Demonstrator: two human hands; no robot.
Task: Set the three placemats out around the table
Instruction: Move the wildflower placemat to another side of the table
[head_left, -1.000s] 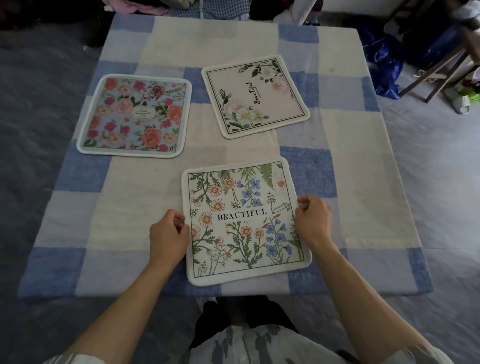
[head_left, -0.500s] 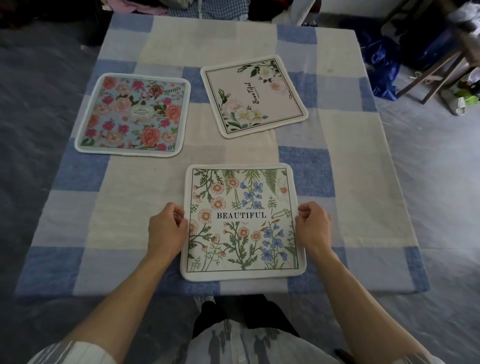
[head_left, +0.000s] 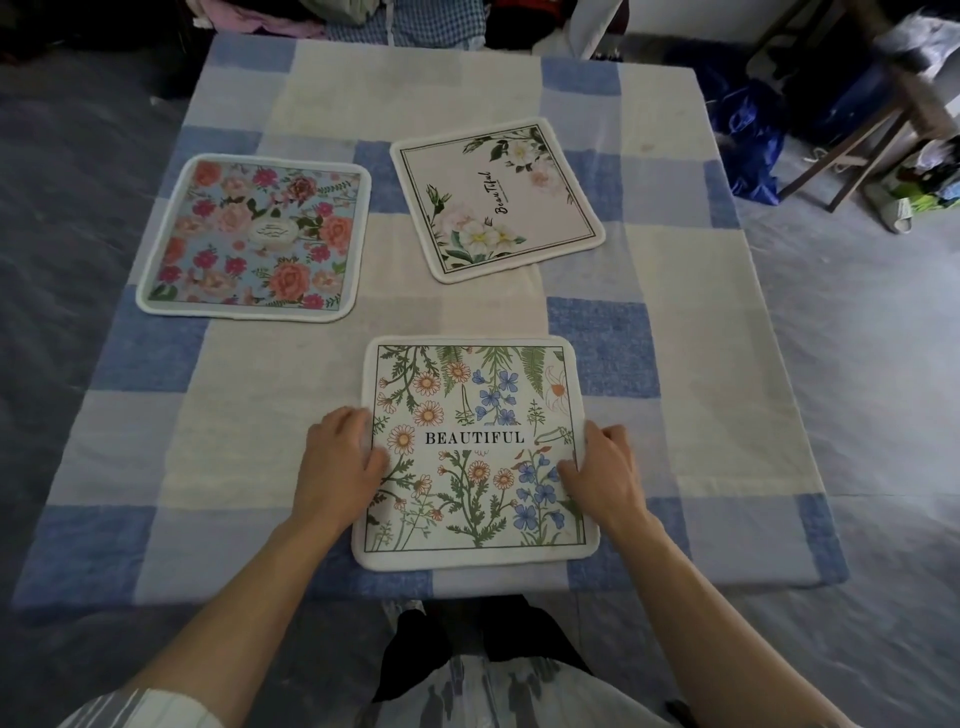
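1. Head view: the left hand (head_left: 337, 467) and the right hand (head_left: 605, 475) grasp the daisy mat (head_left: 475, 405) by its two side edges, each about halfway along its edge.
2. Each thumb lies flat on the printed face and the fingers curl at the rim beside it. Whether the fingertips reach under the mat cannot be told.
3. The daisy mat is square with rounded corners, a thick white border and a thin dark frame line. Its white ground carries orange daisies, blue flowers and green ferns. The word BEAUTIFUL runs in black capitals between the two hands.
4. It lies flat on the blue-and-cream checked cloth (head_left: 675, 291), square to the cloth's near edge and just short of it.
5. Beyond the left hand and further left lies the rose mat (head_left: 254, 236). It has a pale blue ground crowded with pink and orange roses, a white oval label at the centre and a white border.
6. Beyond the grip, ahead of the gap between the hands, lies the pink mat (head_left: 498, 200). It is pale, with white blooms in two opposite corners and a script word running sideways, and it is turned askew.
7. Count: three mats, none touching another, all flat on one cloth, and two hands, both on the daisy mat.
8. Far to the right of the right hand, off the cloth, one blue bag (head_left: 748, 130) and one slipper (head_left: 891, 213) lie on the floor.
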